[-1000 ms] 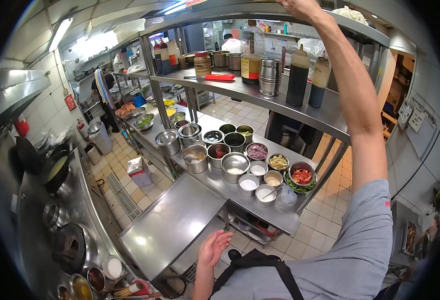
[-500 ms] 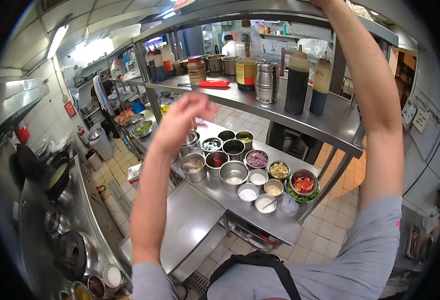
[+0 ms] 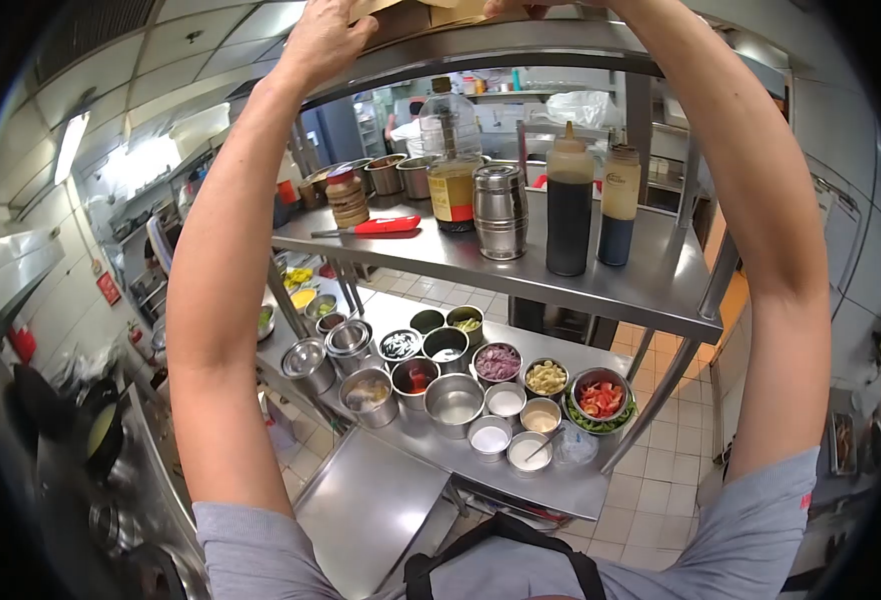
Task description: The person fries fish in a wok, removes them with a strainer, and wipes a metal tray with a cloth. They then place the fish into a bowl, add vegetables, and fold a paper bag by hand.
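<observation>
Both arms reach up to the top steel shelf. My left hand is at its upper left, fingers curled against the side of a brown cardboard box. Only part of my right hand shows at the top edge of the view; its fingertips bend onto the cardboard from the other side. The frame cuts off most of the box, so its contents are hidden. Below, the middle shelf holds a red-handled knife, a steel barrel-shaped canister, a dark sauce bottle and a half-full squeeze bottle.
On the lower counter stand several steel pots, including chopped red onion, cut tomato and white powder. A large oil jug and a jar share the middle shelf. A wok sits at the left.
My left hand has risen from above the counter to the top shelf and now meets the cardboard. The view has tilted and shifted, bringing the box into sight.
</observation>
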Demonstrator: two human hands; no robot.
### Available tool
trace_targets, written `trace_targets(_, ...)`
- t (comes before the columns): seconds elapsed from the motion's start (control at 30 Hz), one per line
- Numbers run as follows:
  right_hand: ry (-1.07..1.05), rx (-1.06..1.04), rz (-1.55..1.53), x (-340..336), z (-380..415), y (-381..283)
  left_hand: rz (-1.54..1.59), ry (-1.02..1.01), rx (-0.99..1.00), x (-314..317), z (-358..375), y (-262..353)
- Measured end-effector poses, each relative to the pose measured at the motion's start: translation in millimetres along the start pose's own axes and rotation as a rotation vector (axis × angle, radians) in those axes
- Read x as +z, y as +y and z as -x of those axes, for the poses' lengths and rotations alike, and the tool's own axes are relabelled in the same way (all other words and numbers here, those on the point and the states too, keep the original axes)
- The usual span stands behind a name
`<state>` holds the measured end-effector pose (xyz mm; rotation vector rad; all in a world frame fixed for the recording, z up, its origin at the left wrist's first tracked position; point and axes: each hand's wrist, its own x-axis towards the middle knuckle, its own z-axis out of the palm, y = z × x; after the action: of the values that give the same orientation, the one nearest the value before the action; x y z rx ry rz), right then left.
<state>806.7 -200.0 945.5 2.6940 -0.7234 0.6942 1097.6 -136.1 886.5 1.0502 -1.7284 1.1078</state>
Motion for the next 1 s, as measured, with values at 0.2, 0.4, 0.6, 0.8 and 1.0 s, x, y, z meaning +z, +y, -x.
trace_targets(0.2,-0.04,-0.214,0.433,-16.0,7.8,-42.5,-0.259,-0.311,-0.059,4.5,-29.3,-32.8)
trace_targets(0.4,0.532,-0.41,1.585,12.3,7.3,-34.1,-0.1,-0.223,-0.001,10.0,-32.6,-70.2)
trace_targets(0.6,0.805,-0.424,0.577,32.1,51.9,-64.0,0.051,-0.405,-0.119,-2.0,-27.9,-50.3)
trace_targets(0.8,0.979,-0.424,0.293,37.1,72.5,-63.8,0.055,-0.418,-0.117,-6.7,-28.8,-38.9)
trace_targets(1.0,1.335,-0.275,0.146,4.0,143.0,0.2,0.069,-0.407,-0.117,-12.6,-30.9,-34.7)
